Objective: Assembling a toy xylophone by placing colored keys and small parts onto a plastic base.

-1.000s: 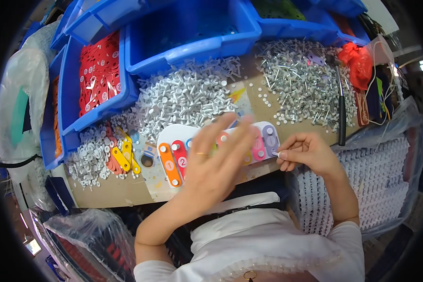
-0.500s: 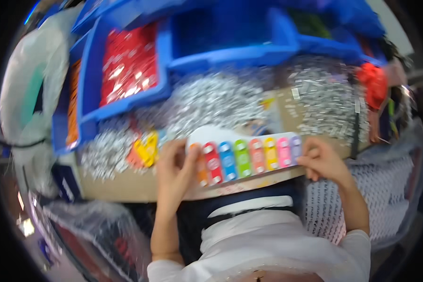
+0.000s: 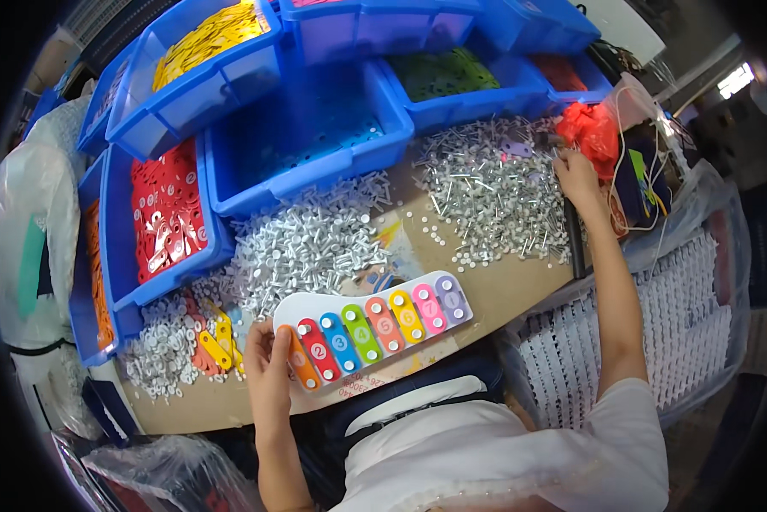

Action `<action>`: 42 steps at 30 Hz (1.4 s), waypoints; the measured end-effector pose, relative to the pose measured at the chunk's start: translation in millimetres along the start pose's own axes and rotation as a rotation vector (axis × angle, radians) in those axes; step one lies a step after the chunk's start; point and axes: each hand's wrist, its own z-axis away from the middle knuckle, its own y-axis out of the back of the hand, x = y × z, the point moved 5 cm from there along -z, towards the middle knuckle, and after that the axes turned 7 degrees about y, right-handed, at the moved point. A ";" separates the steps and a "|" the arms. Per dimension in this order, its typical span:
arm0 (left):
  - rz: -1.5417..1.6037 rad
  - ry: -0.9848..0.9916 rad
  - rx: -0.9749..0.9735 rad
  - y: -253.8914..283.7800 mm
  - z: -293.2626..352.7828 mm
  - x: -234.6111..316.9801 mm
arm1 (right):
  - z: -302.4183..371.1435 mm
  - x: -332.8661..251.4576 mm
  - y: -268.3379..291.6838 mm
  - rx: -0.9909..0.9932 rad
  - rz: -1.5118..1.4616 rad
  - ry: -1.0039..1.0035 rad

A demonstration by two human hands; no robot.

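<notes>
A toy xylophone [image 3: 370, 328] with a white base and a row of coloured bars lies slightly tilted near the table's front edge. My left hand [image 3: 270, 360] grips its left end, thumb beside the orange bar. My right hand [image 3: 578, 179] is away at the upper right, fingers curled round the upper part of a black-handled hammer [image 3: 576, 243]. The hammer lies along the right side of a heap of metal pins [image 3: 494, 196]; its dark head shows only partly beyond my fingers. Loose purple bars [image 3: 517, 148] rest on that heap.
Blue bins [image 3: 315, 175] of coloured bars stand along the back. White pegs [image 3: 307, 252] pile up before them, with white rings [image 3: 163, 346] and yellow bars [image 3: 221, 341] at left. A red plastic bag [image 3: 590, 135] sits far right; a plastic-lined crate of white parts [image 3: 627, 328] stands below.
My right hand has left the xylophone's right end and moved up and right to the hammer. The left hand still holds the xylophone, now more tilted. The view has shifted.
</notes>
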 end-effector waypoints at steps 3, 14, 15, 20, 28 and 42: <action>-0.024 0.012 0.001 -2.7 1.1 5.4 | 5.3 6.7 10.6 0.294 0.023 0.198; -0.361 -0.243 0.178 -16.6 18.5 6.9 | 185.8 -160.9 59.2 -0.660 -1.185 -0.230; -0.380 -0.226 0.175 -16.2 19.0 6.7 | 182.8 -167.8 64.7 -0.550 -1.062 -0.016; -0.396 -0.262 0.247 -13.6 19.4 -0.6 | 180.1 -184.9 61.0 -0.772 -0.767 0.042; -0.413 -0.255 0.210 -9.9 15.7 2.5 | 179.6 -215.7 67.4 -0.655 -0.721 0.243; -0.389 -0.289 0.183 -8.3 17.3 4.4 | 178.5 -260.8 57.8 -0.608 -0.699 0.492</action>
